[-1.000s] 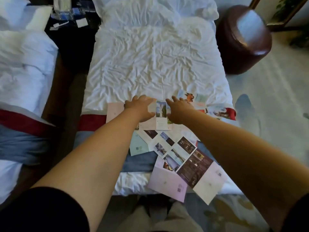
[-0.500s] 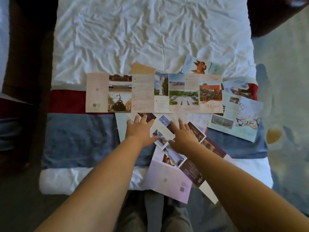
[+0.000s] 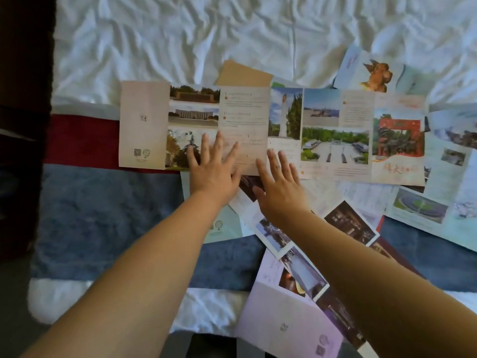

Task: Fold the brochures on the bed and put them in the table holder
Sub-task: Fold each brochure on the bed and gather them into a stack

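A long beige brochure point(image 3: 322, 130) lies unfolded across the foot of the bed, showing several photo panels. My left hand point(image 3: 213, 167) rests flat, fingers spread, on its lower edge near the middle. Just to the right, my right hand point(image 3: 280, 186) is flat and spread too, its fingertips on the same edge. Under my wrists lies a dark photo brochure point(image 3: 348, 223), and a lilac brochure point(image 3: 284, 321) hangs off the bed's near edge. A pale green one point(image 3: 444, 202) lies at the right, another with an orange figure point(image 3: 374, 73) behind. No table holder is in view.
The bed has a rumpled white sheet point(image 3: 206, 34) and a red and blue runner point(image 3: 103, 215) across its foot. A brown card point(image 3: 242, 73) pokes out behind the beige brochure. Dark floor point(image 3: 20, 125) runs along the left side of the bed.
The beige brochure, first bunched under both hands, has been spread out flat. My hands drew back toward me, then slid forward onto its lower edge. The camera tilted down and closer.
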`<act>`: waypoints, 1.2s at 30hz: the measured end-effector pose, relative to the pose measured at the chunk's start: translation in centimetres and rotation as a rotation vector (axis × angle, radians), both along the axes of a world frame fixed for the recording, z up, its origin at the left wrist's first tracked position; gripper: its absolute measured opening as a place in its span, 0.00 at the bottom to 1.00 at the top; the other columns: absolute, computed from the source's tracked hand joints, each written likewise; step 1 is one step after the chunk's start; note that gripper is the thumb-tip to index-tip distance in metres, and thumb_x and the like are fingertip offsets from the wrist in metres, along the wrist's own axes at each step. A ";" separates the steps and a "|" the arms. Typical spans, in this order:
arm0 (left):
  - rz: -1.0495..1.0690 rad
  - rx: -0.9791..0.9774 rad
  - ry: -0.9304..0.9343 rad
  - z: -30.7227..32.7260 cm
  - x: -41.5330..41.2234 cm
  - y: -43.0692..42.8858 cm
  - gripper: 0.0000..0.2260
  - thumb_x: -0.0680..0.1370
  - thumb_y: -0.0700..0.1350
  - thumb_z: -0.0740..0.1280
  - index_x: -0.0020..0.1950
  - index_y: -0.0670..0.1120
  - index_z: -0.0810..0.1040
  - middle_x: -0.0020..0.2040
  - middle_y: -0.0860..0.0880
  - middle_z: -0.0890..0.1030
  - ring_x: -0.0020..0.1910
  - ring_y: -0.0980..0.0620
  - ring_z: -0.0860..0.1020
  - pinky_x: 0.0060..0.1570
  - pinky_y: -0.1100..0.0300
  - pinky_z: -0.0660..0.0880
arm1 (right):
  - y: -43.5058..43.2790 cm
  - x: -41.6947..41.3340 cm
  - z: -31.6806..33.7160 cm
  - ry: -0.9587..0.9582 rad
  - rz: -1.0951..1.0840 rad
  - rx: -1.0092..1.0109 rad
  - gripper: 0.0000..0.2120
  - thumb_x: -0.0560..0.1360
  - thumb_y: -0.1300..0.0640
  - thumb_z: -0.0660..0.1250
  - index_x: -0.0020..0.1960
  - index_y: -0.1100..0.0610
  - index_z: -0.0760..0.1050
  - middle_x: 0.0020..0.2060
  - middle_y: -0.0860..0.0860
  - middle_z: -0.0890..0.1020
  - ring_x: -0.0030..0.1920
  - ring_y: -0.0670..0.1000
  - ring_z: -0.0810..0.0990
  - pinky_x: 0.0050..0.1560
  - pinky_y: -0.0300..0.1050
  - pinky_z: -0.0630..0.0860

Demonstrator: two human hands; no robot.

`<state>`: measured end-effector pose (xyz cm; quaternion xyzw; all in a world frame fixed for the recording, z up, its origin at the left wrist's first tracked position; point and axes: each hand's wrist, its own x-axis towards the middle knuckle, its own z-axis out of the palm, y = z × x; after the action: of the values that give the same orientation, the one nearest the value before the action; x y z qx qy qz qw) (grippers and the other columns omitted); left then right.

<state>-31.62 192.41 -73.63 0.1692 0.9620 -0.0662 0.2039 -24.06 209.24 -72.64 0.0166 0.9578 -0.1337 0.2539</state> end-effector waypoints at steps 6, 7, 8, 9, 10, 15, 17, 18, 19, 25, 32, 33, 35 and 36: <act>-0.185 0.080 0.075 -2.2 -2.6 -6.1 0.27 0.83 0.63 0.41 0.83 0.61 0.44 0.85 0.46 0.45 0.83 0.40 0.45 0.75 0.28 0.50 | -3.1 -4.6 -2.3 0.100 0.079 0.052 0.33 0.85 0.39 0.43 0.84 0.52 0.35 0.81 0.53 0.31 0.79 0.54 0.27 0.78 0.53 0.30; -0.215 0.101 0.089 -2.4 -2.9 -6.7 0.27 0.84 0.63 0.42 0.83 0.62 0.46 0.85 0.46 0.47 0.83 0.40 0.47 0.75 0.28 0.50 | -3.7 -5.1 -2.6 0.109 0.095 0.071 0.34 0.85 0.39 0.42 0.84 0.53 0.36 0.81 0.54 0.31 0.80 0.55 0.28 0.78 0.53 0.31; -0.224 0.120 0.106 -2.5 -3.2 -7.2 0.26 0.84 0.63 0.43 0.83 0.62 0.49 0.85 0.46 0.49 0.83 0.40 0.49 0.75 0.28 0.51 | -4.5 -5.7 -2.8 0.116 0.103 0.079 0.34 0.85 0.39 0.42 0.85 0.53 0.38 0.82 0.56 0.32 0.81 0.55 0.29 0.79 0.54 0.32; -0.219 0.134 0.128 -2.8 -3.5 -7.7 0.26 0.84 0.63 0.44 0.83 0.61 0.51 0.84 0.45 0.51 0.83 0.39 0.50 0.75 0.29 0.52 | -5.2 -6.3 -3.0 0.124 0.100 0.073 0.33 0.85 0.39 0.43 0.85 0.54 0.41 0.82 0.57 0.33 0.81 0.56 0.31 0.80 0.54 0.33; -0.207 0.145 0.152 -3.0 -3.7 -8.3 0.26 0.84 0.62 0.46 0.83 0.60 0.54 0.84 0.45 0.53 0.83 0.39 0.52 0.75 0.29 0.53 | -5.9 -7.0 -3.2 0.136 0.089 0.056 0.32 0.86 0.40 0.44 0.85 0.53 0.44 0.83 0.58 0.35 0.82 0.57 0.32 0.80 0.54 0.34; -0.211 0.222 0.221 -4.4 -4.3 -11.7 0.25 0.84 0.59 0.54 0.81 0.56 0.61 0.84 0.46 0.57 0.82 0.40 0.56 0.73 0.29 0.56 | -9.4 -9.9 -4.7 0.212 0.103 0.000 0.28 0.85 0.37 0.43 0.83 0.44 0.48 0.84 0.59 0.39 0.83 0.60 0.36 0.81 0.57 0.38; -0.210 0.225 0.237 -4.8 -4.4 -13.0 0.26 0.84 0.59 0.53 0.82 0.56 0.60 0.84 0.47 0.55 0.82 0.41 0.54 0.74 0.28 0.54 | -10.0 -10.4 -5.5 0.222 0.100 -0.020 0.31 0.84 0.34 0.41 0.84 0.42 0.43 0.84 0.56 0.40 0.83 0.58 0.36 0.81 0.56 0.37; -0.185 0.230 0.250 -5.1 -4.4 -13.7 0.26 0.84 0.60 0.52 0.82 0.55 0.59 0.84 0.46 0.55 0.83 0.41 0.54 0.74 0.28 0.53 | -10.2 -10.4 -6.0 0.223 0.106 -0.016 0.31 0.84 0.34 0.41 0.84 0.41 0.41 0.84 0.54 0.39 0.83 0.57 0.36 0.81 0.54 0.36; -0.147 0.234 0.259 -5.4 -4.5 -14.4 0.27 0.84 0.60 0.52 0.83 0.56 0.58 0.84 0.46 0.55 0.83 0.41 0.53 0.74 0.28 0.53 | -10.2 -10.0 -6.5 0.233 0.110 -0.007 0.32 0.84 0.33 0.42 0.84 0.41 0.40 0.84 0.53 0.40 0.83 0.56 0.36 0.81 0.53 0.35; -0.039 0.231 0.230 -6.6 -1.3 -16.5 0.33 0.82 0.68 0.48 0.84 0.56 0.52 0.84 0.42 0.48 0.82 0.33 0.48 0.75 0.28 0.50 | -11.3 -4.3 -8.2 0.301 0.140 -0.001 0.32 0.85 0.36 0.47 0.85 0.43 0.43 0.85 0.53 0.42 0.84 0.57 0.40 0.82 0.54 0.39; 0.116 0.317 0.201 -7.0 4.2 -16.0 0.39 0.80 0.68 0.53 0.85 0.48 0.49 0.84 0.39 0.48 0.83 0.37 0.47 0.77 0.33 0.50 | -12.6 1.4 -8.5 0.295 0.096 0.005 0.32 0.85 0.37 0.49 0.85 0.44 0.44 0.85 0.55 0.43 0.84 0.58 0.40 0.82 0.57 0.41; 0.120 0.306 0.190 -6.9 5.0 -15.8 0.39 0.80 0.68 0.52 0.85 0.49 0.49 0.84 0.40 0.48 0.83 0.37 0.46 0.77 0.33 0.50 | -12.5 2.1 -8.3 0.292 0.092 0.001 0.32 0.85 0.37 0.50 0.85 0.44 0.46 0.85 0.55 0.43 0.84 0.58 0.40 0.82 0.57 0.41; 0.130 0.275 0.167 -6.6 6.5 -15.6 0.38 0.80 0.69 0.51 0.85 0.50 0.49 0.84 0.40 0.46 0.83 0.37 0.45 0.77 0.32 0.50 | -12.0 3.2 -7.9 0.287 0.111 -0.023 0.32 0.85 0.38 0.51 0.85 0.44 0.47 0.85 0.54 0.44 0.84 0.57 0.40 0.83 0.57 0.42; 0.137 0.259 0.152 -6.5 7.2 -15.5 0.38 0.80 0.69 0.51 0.85 0.51 0.49 0.84 0.41 0.46 0.83 0.37 0.45 0.77 0.32 0.50 | -11.8 3.6 -7.7 0.279 0.131 -0.035 0.31 0.85 0.38 0.51 0.85 0.44 0.47 0.85 0.54 0.44 0.84 0.57 0.40 0.83 0.57 0.42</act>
<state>-24.47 176.91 -80.12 0.1224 0.9844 0.0600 0.1110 -20.48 197.47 -80.31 -0.0688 0.9803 -0.1344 0.1270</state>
